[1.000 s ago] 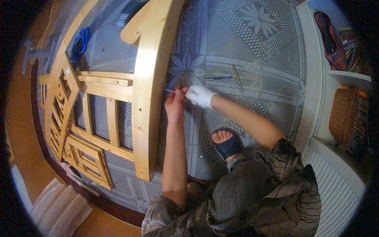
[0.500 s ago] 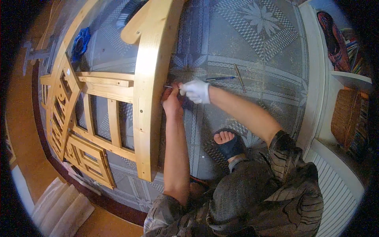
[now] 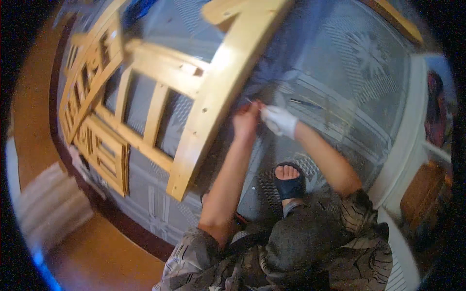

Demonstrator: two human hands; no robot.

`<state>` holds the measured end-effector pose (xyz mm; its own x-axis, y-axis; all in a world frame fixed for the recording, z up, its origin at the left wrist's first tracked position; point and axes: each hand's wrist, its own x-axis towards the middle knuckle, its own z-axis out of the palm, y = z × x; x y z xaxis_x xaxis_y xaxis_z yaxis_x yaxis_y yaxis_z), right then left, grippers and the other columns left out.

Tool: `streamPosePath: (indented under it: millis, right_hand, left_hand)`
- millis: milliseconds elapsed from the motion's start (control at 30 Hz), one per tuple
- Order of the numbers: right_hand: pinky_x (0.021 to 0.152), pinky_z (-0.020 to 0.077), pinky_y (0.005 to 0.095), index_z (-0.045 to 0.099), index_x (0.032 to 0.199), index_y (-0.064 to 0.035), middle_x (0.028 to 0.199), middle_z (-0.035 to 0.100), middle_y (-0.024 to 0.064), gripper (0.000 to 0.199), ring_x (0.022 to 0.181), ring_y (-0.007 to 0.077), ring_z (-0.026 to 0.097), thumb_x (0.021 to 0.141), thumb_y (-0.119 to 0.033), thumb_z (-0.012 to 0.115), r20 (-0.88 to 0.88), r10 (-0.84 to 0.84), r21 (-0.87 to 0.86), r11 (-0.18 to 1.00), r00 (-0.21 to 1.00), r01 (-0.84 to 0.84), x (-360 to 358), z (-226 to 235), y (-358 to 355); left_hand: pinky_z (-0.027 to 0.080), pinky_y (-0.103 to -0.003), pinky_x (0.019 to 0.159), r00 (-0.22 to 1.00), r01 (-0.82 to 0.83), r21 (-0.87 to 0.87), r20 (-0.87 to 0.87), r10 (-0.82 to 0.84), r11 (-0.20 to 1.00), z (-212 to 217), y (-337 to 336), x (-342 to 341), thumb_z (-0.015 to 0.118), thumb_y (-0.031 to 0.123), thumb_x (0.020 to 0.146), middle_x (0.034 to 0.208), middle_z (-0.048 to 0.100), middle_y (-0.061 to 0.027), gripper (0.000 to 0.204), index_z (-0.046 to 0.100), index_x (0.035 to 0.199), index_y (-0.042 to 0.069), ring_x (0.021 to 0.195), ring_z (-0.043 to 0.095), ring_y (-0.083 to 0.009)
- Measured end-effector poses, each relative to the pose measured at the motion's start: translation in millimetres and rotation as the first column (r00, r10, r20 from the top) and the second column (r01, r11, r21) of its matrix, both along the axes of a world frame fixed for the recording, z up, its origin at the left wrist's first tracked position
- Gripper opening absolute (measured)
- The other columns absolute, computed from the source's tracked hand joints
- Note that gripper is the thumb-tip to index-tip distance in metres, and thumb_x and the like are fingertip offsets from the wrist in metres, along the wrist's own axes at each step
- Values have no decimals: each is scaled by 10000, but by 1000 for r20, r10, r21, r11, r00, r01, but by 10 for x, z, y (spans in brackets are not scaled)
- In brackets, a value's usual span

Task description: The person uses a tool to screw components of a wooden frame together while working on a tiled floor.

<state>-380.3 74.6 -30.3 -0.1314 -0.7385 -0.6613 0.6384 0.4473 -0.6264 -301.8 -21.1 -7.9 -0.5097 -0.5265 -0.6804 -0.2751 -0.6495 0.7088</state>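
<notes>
Wooden frame (image 3: 213,97), pale and curved, lies on the patterned rug (image 3: 340,72) just ahead of the person's knees, its long rail running from near-left up toward the far right. Nearest the camera are the person's patterned sleeves and a foot in a dark sandal (image 3: 290,182), planted on the rug directly below the hands. Beyond that, both forearms reach forward and meet at the rail's right-hand edge, about midway along it. The left hand (image 3: 246,121), bare, is closed with its fingers pinched on something small and thin that pokes out toward the rail; I cannot tell what it is. The right hand (image 3: 279,120), in a white glove, is curled shut against the left, fingertips touching the same small piece. The left hand sits closer to the rail, nearly touching the wood; the right is just behind it, to the right.

To the right of the hands the rug lies open, with a thin dark tool (image 3: 303,103) lying close by. To the left, the frame's slats and lattice panel (image 3: 104,155) fill the space out to the wooden floor (image 3: 97,252). Farther right stands a white shelf unit (image 3: 403,145).
</notes>
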Motion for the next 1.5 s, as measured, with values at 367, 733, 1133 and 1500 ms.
streamPosePath:
  millis: [367, 733, 1133, 1500]
  right_hand:
    - [405, 402, 255, 470, 909, -26, 737, 575, 76, 235, 515, 122, 480, 765, -212, 482, 65, 858, -98, 514, 510, -852, 1683, 157, -130]
    - [544, 429, 343, 483, 787, 16, 641, 569, 136, 250, 569, 246, 556, 764, -226, 426, -459, 859, 32, 269, 225, -962, 2747, 41, -176]
    - [480, 406, 304, 500, 793, -1, 560, 516, 88, 212, 480, 183, 505, 802, -194, 414, -262, 872, 119, 455, 414, -882, 2983, 64, -206]
    - [407, 355, 242, 487, 800, -34, 535, 514, 56, 226, 417, 116, 437, 835, -236, 393, -238, 888, 149, 434, 394, -889, 2958, 93, -243]
  left_hand:
    - [460, -263, 570, 884, -89, 28, 462, 66, 996, 377, 121, 2164, 514, 155, 808, 789, 580, -59, 155, 555, 860, 15, 677, 545, -137]
    - [474, -294, 577, 937, -170, 217, 338, 89, 961, 204, 136, 3277, 483, 159, 826, 793, 576, -61, 171, 525, 888, 6, 681, 561, -162]
    - [439, -218, 519, 980, -180, -16, 83, 181, 984, -316, 237, 3601, 511, 156, 812, 714, 573, -43, 209, 536, 932, -14, 593, 533, -109]
    - [429, -224, 518, 963, -221, -280, 88, 254, 934, -460, 288, 3549, 529, 95, 779, 656, 582, -42, 156, 587, 860, -25, 557, 514, -85]
